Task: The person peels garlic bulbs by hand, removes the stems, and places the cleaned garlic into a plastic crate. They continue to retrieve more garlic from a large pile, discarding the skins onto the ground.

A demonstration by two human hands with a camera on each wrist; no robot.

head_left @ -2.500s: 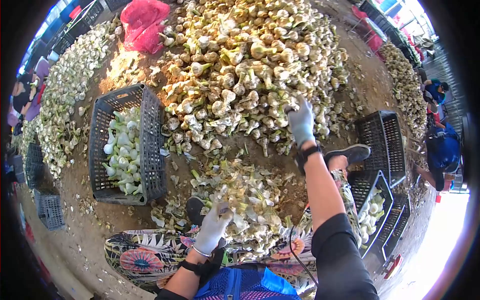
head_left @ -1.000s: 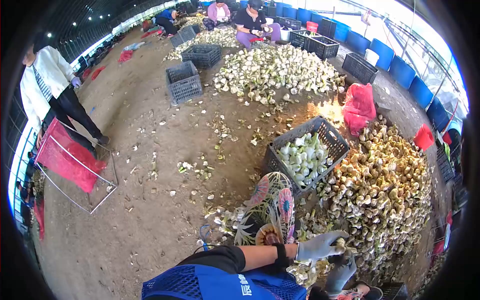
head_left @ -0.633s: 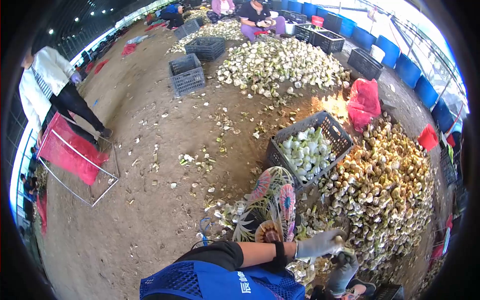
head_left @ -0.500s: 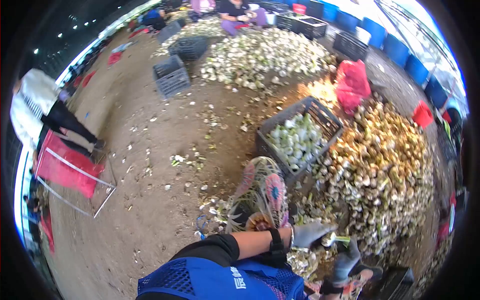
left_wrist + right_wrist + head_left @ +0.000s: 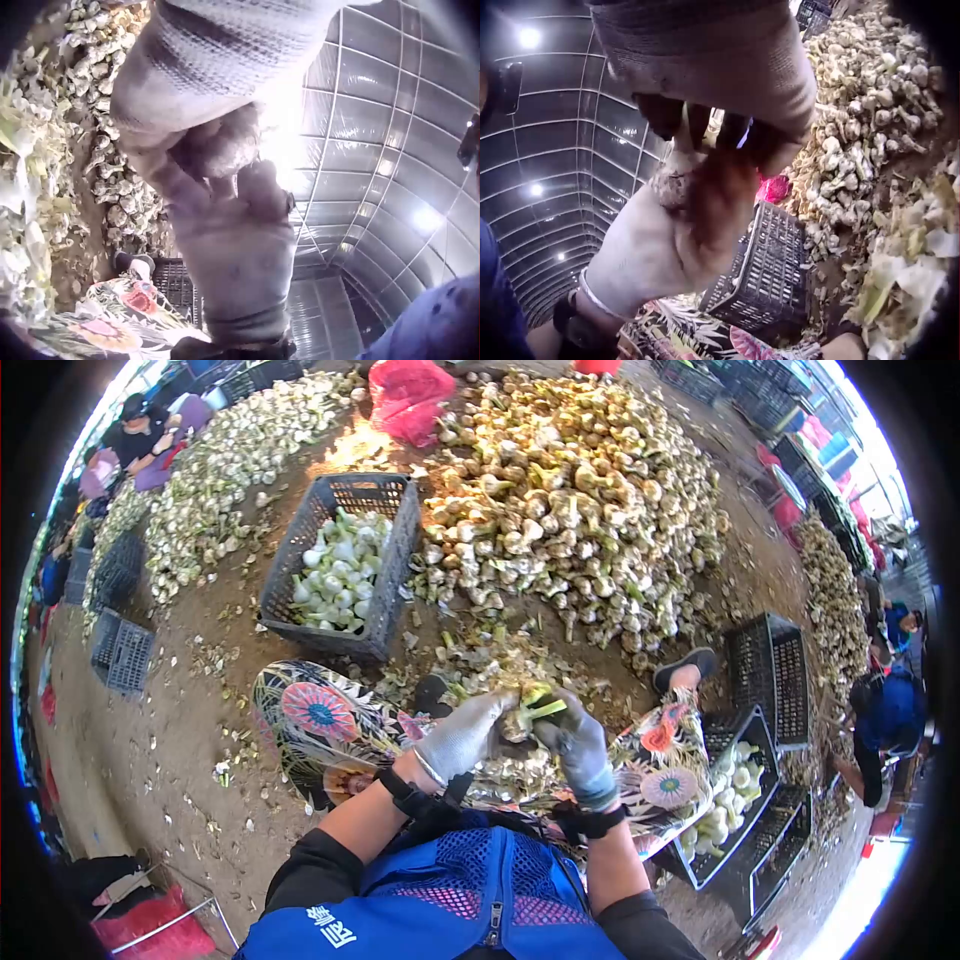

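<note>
Both hands wear pale knit gloves and meet over the lap. Between them is a garlic bulb (image 5: 516, 726) with a green stem (image 5: 548, 710). My left hand (image 5: 465, 738) grips the bulb from the left. From the other side my right hand (image 5: 578, 748) has its fingers curled at the stem. The left wrist view shows the bulb (image 5: 234, 146) partly covered by the fingers. Its root end (image 5: 671, 186) faces the camera in the right wrist view. Below the hands lies a heap of peeled skins (image 5: 515, 770).
A black crate (image 5: 392, 595) of cleaned garlic stands front left, beside a large pile of untrimmed garlic (image 5: 580, 500). Another crate (image 5: 765, 785) with garlic is at the right knee, near a black crate (image 5: 785, 680). A red mesh sack (image 5: 408, 400) lies behind.
My right hand has come back from the garlic pile and meets my left hand at a bulb. The head view swung left, then returned to the front.
</note>
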